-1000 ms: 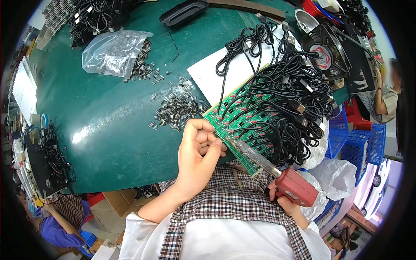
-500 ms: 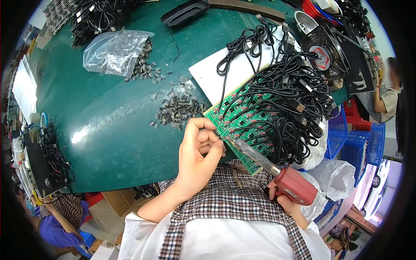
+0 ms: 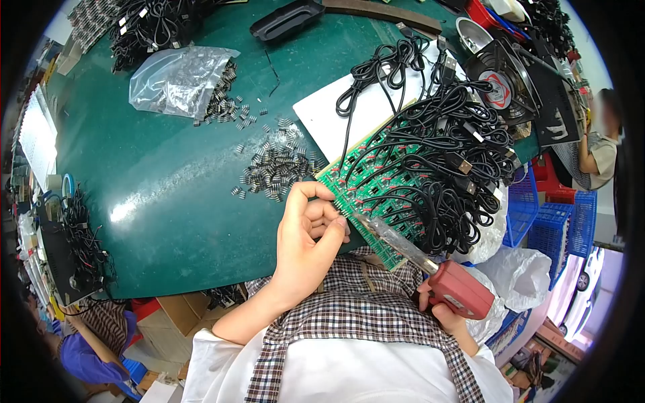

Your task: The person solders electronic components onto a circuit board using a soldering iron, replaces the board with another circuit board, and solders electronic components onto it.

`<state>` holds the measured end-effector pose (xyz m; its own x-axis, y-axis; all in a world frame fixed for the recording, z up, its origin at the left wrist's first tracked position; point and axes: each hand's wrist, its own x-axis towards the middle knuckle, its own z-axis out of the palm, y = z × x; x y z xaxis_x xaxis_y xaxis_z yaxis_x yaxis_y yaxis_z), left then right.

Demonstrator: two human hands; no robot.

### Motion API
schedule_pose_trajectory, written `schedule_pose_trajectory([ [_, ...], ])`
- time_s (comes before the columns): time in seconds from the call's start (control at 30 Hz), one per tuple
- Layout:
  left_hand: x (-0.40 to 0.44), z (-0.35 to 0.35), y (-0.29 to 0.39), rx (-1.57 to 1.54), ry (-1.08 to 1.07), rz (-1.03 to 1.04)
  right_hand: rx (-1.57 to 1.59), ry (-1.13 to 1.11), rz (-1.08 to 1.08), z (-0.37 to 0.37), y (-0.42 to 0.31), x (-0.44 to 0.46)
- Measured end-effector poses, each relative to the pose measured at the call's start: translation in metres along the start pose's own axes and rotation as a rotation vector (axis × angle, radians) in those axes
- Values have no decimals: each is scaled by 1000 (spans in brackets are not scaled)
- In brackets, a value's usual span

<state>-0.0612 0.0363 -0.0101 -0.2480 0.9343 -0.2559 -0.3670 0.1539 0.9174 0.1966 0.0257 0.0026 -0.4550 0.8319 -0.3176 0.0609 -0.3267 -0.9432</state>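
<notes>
My left hand (image 3: 310, 235) is closed at the near left edge of the green circuit board panel (image 3: 366, 178), its fingers curled; what they pinch, if anything, is too small to make out. In my right hand (image 3: 440, 310) is the red soldering tool (image 3: 460, 290), its long wrapped barrel pointing up-left with the tip just over the board edge beside my left fingers. Black USB cables (image 3: 437, 154) lie bundled across the panel. Under its far part is a white board (image 3: 322, 124). Small black pin parts (image 3: 275, 168) are piled left of the panel.
A plastic bag (image 3: 171, 80) spills more small parts. Farther back are a black tray (image 3: 287, 20), a metal bowl (image 3: 474, 33) and a fan (image 3: 500, 87). Blue crates (image 3: 551, 228) stand at right. One person (image 3: 601, 151) is at far right, another (image 3: 91, 349) at lower left.
The soldering tool has shifted slightly to the right, its tip a little farther from my left fingers. My left hand has barely moved.
</notes>
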Motion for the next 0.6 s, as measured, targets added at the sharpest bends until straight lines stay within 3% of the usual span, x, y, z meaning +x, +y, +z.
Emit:
schedule_pose_trajectory([
  [0.33,0,-1,-1,7,-1,-4,-84,85,-10,2,2,-3],
  [0.6,-1,-1,-1,-7,3,10,20,80,16,8,-8,0],
])
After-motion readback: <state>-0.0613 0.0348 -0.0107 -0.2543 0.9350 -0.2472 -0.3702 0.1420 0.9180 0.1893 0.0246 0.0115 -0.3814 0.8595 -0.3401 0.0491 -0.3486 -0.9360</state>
